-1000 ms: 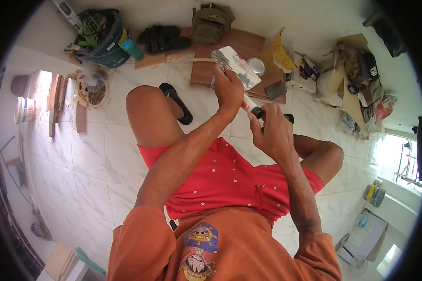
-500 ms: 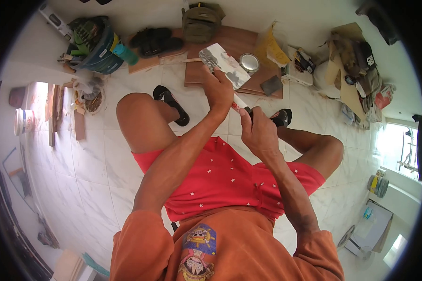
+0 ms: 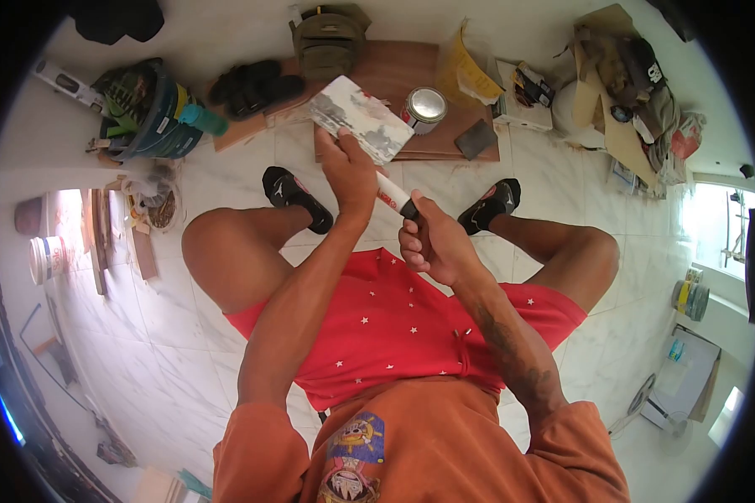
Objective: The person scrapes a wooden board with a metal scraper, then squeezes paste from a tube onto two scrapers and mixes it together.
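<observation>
Plate (image 3: 362, 117), flat and smeared with white and grey, is on the far side of the person's knees, a little left of the middle, tilted and raised above the tiled floor (image 3: 143, 352). The left hand (image 3: 351, 178) is narrow and holds the plate at its near edge; some fingers show against the smeared face, but what lies under it is hidden. The right hand (image 3: 434, 241) is curled, thumb and fingers closed near the black end of a white handle (image 3: 392, 193) with red print. This handle points toward the plate, but its far end is behind the left hand, so I cannot tell if the two are one piece.

By my judgement, the plate is thin, stiff and rather light, and it will not bend much. If the smears are wet, which I cannot tell, its face would be slippery; so it is better to pinch it by the cleaner edge. The handle looks smooth and rigid, and its dark end should give a good hold.

Beyond the hands, a round tin (image 3: 426, 107) and a dark square piece (image 3: 476, 140) rest on brown boards (image 3: 407, 63), with the tin to the left.
</observation>
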Tool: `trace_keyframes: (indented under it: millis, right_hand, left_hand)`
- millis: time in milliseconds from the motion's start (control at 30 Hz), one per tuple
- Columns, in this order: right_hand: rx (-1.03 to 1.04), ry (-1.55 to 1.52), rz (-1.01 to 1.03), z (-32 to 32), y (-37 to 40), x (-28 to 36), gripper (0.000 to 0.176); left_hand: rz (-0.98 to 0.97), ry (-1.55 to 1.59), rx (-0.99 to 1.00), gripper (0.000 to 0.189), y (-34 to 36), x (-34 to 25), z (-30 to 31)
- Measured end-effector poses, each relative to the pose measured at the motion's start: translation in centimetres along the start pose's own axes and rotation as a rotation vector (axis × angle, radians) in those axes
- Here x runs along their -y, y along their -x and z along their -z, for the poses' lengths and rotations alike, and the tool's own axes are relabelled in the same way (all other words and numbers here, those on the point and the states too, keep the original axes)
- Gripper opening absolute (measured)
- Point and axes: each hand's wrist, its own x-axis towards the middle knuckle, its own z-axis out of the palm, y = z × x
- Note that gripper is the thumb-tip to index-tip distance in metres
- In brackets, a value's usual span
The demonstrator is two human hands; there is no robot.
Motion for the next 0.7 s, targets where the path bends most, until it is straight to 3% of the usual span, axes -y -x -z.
trace_keyframes:
  millis: [67, 133, 233, 333, 433, 700]
  right_hand:
    - [-0.037, 0.089, 0.023, 0.5, -0.4, 0.1, 0.050]
    - [-0.060, 0.153, 0.011, 3.2, -1.1, 0.3, 0.051]
    - [-0.410, 0.375, 0.156, 7.4, -3.9, 1.2, 0.050]
    - [-0.479, 0.132, 0.184, 15.2, -10.8, 2.7, 0.046]
    - [-0.625, 0.076, 0.287, 18.7, -16.9, 5.0, 0.046]
    - [-0.593, 0.147, 0.483, 24.3, -28.4, 9.9, 0.039]
  left_hand:
    - [0.130, 0.027, -0.028, 0.024, -0.7, -1.4, 0.7]
    - [0.136, 0.075, -0.063, 0.023, -2.2, -1.6, 1.6]
    - [0.135, 0.110, -0.114, 0.024, -3.9, -2.6, 3.0]
    - [0.118, 0.140, -0.080, 0.023, -4.5, -3.4, 3.9]
    - [0.175, 0.279, -0.076, 0.021, -4.9, -4.9, 4.4]
    - [0.186, 0.173, -0.054, 0.024, -5.4, -7.6, 6.1]
